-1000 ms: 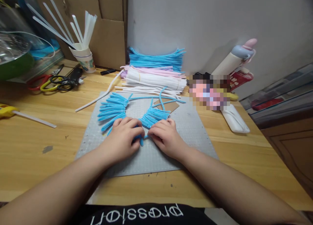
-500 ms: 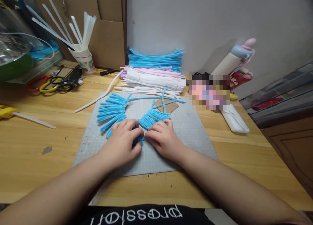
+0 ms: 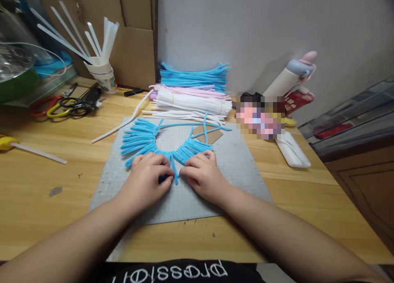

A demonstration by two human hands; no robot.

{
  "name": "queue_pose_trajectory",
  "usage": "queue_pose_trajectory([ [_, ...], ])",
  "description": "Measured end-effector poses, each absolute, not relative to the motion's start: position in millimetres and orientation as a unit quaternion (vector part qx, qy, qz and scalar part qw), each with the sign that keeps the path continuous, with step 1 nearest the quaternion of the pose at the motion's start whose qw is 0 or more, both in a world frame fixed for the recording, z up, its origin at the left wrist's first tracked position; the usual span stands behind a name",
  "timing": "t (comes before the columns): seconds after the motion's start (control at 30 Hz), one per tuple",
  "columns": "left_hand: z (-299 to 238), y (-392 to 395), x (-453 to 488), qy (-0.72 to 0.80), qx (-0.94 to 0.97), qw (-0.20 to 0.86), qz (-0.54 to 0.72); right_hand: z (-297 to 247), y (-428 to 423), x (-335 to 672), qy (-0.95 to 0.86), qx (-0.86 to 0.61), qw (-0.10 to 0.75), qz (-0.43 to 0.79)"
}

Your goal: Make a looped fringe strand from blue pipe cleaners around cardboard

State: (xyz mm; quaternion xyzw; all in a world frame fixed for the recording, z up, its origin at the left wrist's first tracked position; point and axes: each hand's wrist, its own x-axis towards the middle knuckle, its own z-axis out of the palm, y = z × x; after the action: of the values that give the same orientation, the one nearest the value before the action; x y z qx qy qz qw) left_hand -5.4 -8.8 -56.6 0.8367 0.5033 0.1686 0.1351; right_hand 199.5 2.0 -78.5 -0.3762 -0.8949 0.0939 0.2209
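Observation:
A ring of blue pipe cleaners [image 3: 138, 137] lies on the grey cutting mat [image 3: 237, 168], its folded pieces fanning outward like a fringe. My left hand [image 3: 147, 172] is curled over the front-left part of the fringe, thumb and fingers closed on pieces mostly hidden beneath it. Between my hands one blue strand [image 3: 175, 170] points down toward me. My right hand [image 3: 203, 170] has its fingers bent over the front-right pieces, with its thumb and forefinger pinched close to that strand's end. At the back, loose blue ends cross over a brown cardboard piece [image 3: 212, 135].
Behind the mat lie bundles of blue [image 3: 193, 78] and white pipe cleaners [image 3: 193, 100]. Scissors [image 3: 64, 104] and a paper cup of white sticks [image 3: 103, 76] stand back left. A bottle [image 3: 283, 78] and white case [image 3: 294, 149] are right; a yellow-handled tool [image 3: 8, 143] lies left.
My left hand has shifted a little left, away from my right hand, uncovering the front of the ring and the downward strand. The whole view has moved slightly.

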Motion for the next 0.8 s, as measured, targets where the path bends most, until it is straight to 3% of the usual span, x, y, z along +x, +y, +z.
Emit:
queue_pose_trajectory([
  [0.8, -55.9, -18.5, 13.1, 0.54, 0.813, 0.122, 0.183, -74.3, -1.0, 190.4, -0.879, -0.372, 0.257, 0.153],
])
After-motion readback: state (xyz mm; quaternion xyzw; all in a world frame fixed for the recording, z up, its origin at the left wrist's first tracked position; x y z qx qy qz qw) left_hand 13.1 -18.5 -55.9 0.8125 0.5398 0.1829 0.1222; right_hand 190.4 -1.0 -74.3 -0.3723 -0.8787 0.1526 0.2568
